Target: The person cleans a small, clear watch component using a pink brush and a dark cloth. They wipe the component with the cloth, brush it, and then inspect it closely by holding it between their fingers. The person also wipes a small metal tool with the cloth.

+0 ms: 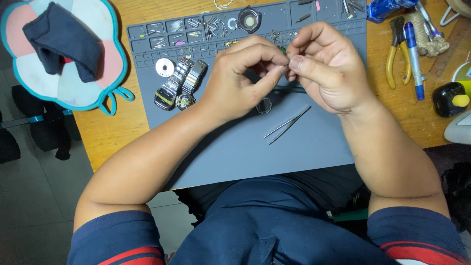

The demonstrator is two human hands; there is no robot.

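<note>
Above the grey silicone work mat (235,147), the left hand (240,81) and right hand (326,68) meet fingertip to fingertip, pinching a tiny part (285,61) between them, too small and hidden to identify. Thin steel tweezers (287,125) lie just below the hands, and a silver metal-link wristwatch (179,83) lies left of them.

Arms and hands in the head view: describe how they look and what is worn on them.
Both forearms are bare from the upper arm down. The left hand and right hand wear no gloves, and no rings or wrist straps show. Each upper arm has a short dark blue sleeve: the left sleeve and right sleeve both carry a red stripe edged in white.
</note>
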